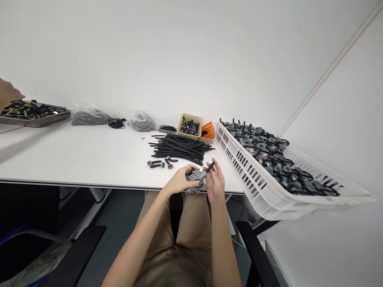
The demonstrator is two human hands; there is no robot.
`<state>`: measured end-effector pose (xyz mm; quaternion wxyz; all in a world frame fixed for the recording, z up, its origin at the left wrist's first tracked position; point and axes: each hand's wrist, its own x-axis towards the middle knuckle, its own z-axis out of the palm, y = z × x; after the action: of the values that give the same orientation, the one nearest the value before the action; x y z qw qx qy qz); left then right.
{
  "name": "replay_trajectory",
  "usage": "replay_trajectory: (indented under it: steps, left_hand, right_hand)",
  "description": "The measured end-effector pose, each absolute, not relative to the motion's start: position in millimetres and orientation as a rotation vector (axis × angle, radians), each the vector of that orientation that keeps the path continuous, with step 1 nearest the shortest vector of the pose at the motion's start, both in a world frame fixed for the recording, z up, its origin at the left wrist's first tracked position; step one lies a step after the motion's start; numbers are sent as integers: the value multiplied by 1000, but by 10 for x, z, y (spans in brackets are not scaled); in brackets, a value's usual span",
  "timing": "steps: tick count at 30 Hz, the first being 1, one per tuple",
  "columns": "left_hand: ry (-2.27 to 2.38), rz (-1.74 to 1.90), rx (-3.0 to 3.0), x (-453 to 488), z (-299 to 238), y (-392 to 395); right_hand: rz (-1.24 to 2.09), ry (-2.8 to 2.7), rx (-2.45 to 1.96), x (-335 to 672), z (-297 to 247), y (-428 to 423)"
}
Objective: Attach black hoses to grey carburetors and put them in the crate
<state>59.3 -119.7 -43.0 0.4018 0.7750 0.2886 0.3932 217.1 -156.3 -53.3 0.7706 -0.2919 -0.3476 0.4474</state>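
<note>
At the table's front edge, my left hand (179,180) is closed around a grey metal carburetor (194,175), thumb and fingers on its body. A short black rubber sleeve (210,166) sticks out from its upper right side. My right hand (215,181) pinches this sleeve between thumb and fingers; its inner fingertips are partly hidden. Just left of my hands lie several small black tube pieces with round grey ends (156,164). Behind them is a loose pile of long black rubber hoses (181,147).
A white slatted basket (239,169) of carburetors with hoses stands at right. Behind the hoses are a cream bin (178,126), an orange basket (210,128) and bags of small parts (89,117). Another person's hand (8,93) is over a metal tray (44,119) at far left.
</note>
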Motion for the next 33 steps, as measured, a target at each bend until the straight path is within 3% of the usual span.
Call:
replay_trajectory:
  steps: [13,21,33]
  left_hand:
    - [774,1145,2013,567,-382,-1341]
    - [908,1191,2585,581,-314,-1316]
    - [845,1190,2447,523,-406,-1238]
  right_hand:
    - [513,-1011,-1013,2263,-301,-1835]
    - [329,-1221,-1404,2449,-345,-1882]
    - [392,-1525,-1441,2419,-171,-1760]
